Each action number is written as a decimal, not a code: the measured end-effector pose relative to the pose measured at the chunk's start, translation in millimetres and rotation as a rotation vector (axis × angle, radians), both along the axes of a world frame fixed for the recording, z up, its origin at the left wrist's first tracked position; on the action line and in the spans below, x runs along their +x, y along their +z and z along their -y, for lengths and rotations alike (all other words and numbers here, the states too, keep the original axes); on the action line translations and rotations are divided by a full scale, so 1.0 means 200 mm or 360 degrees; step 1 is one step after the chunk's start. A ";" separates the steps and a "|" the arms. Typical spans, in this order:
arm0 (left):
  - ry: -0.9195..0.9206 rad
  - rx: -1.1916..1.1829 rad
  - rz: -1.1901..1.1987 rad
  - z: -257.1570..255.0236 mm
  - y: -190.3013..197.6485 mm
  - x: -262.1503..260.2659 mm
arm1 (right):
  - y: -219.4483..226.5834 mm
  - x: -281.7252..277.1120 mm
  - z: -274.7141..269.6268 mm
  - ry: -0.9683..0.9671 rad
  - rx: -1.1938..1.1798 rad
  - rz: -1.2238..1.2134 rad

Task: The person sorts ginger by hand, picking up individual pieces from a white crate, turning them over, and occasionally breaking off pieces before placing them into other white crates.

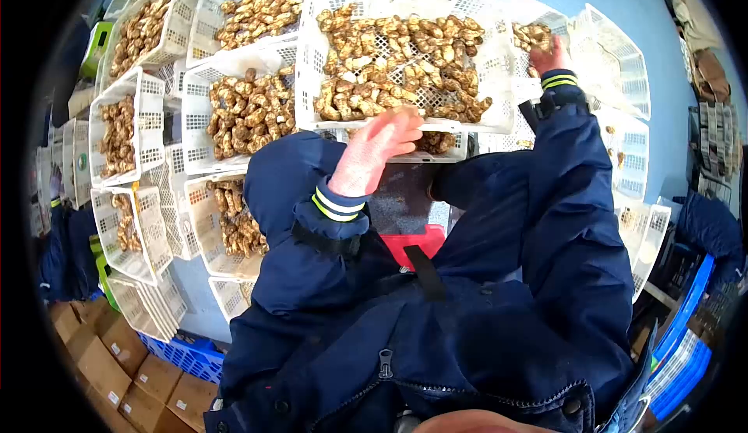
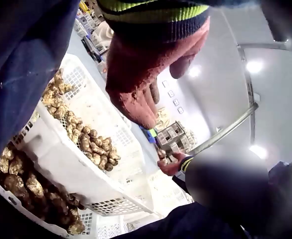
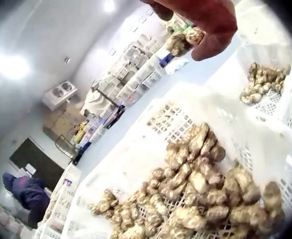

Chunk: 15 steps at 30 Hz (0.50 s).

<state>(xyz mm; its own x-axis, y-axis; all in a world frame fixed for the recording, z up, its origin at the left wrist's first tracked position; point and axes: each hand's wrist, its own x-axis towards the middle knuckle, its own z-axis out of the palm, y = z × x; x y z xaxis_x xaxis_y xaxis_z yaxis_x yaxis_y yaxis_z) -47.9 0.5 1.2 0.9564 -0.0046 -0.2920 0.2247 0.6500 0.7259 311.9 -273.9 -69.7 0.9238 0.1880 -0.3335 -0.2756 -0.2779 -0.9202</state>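
Observation:
A white perforated crate (image 1: pixel 499 67) in front of me holds knobby brown-and-cream mushrooms (image 1: pixel 366 98) spread over its bottom. My left hand (image 1: pixel 375 152) hovers at its near edge, fingers loosely extended; nothing is in its grasp in the left wrist view. Out to the right, my right hand (image 1: pixel 552 57) is over a neighbouring white crate (image 1: pixel 538 14) where a small group of mushrooms lies. The right wrist view shows that hand (image 3: pixel 213 22) pinching a mushroom (image 3: pixel 178 44) above the crates.
Mushroom-filled crates (image 1: pixel 241 113) stand along the left, and another stands beneath the main crate. A sparsely filled crate (image 1: pixel 615 67) is at far right. Cardboard boxes (image 1: pixel 117 347) are stacked lower left. A person in dark clothing (image 3: pixel 26 194) appears in the background.

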 end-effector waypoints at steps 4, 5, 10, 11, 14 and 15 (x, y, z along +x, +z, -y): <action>-0.0006 0.0036 -0.0054 0.00 0.03 0.00 | 0.03 0.13 -0.23 -0.0394 0.0083 0.0264; 0.0006 0.0050 -0.0042 0.00 0.08 0.00 | 0.05 0.08 -0.34 0.0317 -0.0528 0.0534; 0.0029 -0.0036 -0.0052 -0.01 0.10 0.01 | -0.13 -0.42 -1.12 0.1729 -0.1115 0.0149; -0.0004 -0.0012 -0.0100 -0.01 0.10 0.02 | -0.13 -0.50 -1.26 0.1784 -0.1592 0.0120; 0.0073 -0.0156 -0.0145 -0.03 0.12 0.02 | -0.37 -0.67 -1.37 0.1640 -0.1766 0.0364; 0.0077 -0.0161 -0.0176 -0.04 0.12 0.01 | -0.38 -0.69 -1.39 0.1687 -0.1743 0.0364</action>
